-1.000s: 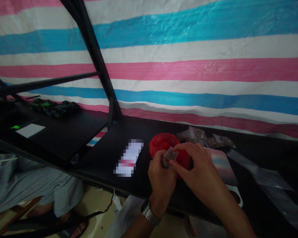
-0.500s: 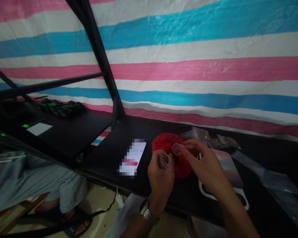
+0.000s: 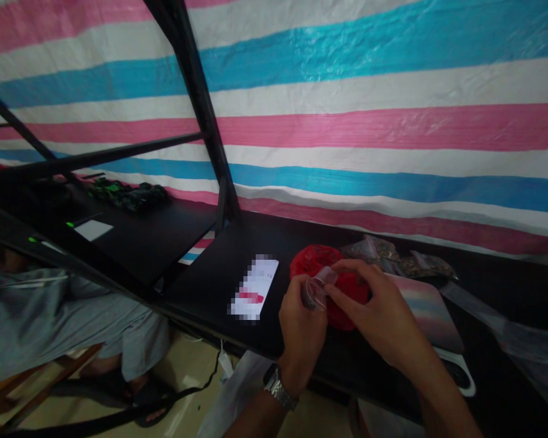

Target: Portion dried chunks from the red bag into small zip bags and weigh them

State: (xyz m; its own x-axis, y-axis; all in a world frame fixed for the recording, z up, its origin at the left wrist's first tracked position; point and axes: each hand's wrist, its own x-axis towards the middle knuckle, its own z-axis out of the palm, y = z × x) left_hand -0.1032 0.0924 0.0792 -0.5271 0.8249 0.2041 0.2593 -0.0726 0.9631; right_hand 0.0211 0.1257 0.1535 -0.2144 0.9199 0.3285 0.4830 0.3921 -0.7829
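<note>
In the head view, my left hand (image 3: 300, 334) is closed around a small clear plastic bag (image 3: 316, 297), its mouth held open and facing up. My right hand (image 3: 379, 307) pinches a small clear plastic cup (image 3: 326, 275), which tilts against the mouth of the clear bag. What passes between them is too small to make out. Directly behind both hands sits an open red plastic bag (image 3: 311, 258), its contents mostly hidden. A white scale (image 3: 466, 378) with a shiny pinkish plate (image 3: 432, 310) lies under and beyond my right forearm.
Clear bags of dark, grainy bits (image 3: 378, 249) lie at the back of the black table (image 3: 256, 234). Flat clear bags (image 3: 497, 319) are at the right. A lit phone (image 3: 258, 289) lies left. Beyond the black metal frame (image 3: 205, 109), a seated person in grey (image 3: 73, 328) is visible.
My right hand has brought the clear cup down to the left hand's bag and tilted it there. The whole view has shifted slightly, so things appear farther right.
</note>
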